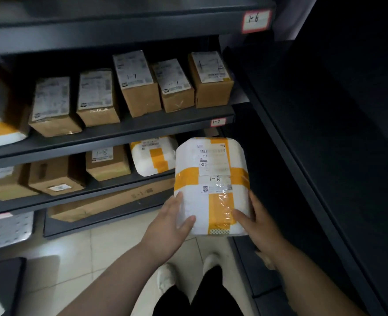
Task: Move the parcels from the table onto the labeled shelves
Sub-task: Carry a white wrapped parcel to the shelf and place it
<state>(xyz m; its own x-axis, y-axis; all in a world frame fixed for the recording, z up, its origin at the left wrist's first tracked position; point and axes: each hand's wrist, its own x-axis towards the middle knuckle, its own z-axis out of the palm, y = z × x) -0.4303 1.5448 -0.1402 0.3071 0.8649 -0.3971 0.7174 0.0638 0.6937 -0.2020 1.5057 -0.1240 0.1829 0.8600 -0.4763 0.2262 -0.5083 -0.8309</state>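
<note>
Dark rack (111, 131), shelves tagged 1-6, 1-7. Parcel (212, 179) marked 1-8, airborne before lower shelf (92, 185); left hand (165, 226) and right hand (255, 224) grasp its sides. Step: shelving. Next: slide in beside white parcel (153, 157).

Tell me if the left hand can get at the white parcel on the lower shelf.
Likely yes: nothing lies between left hand and shelved parcel, but it now grips the held parcel.
</note>
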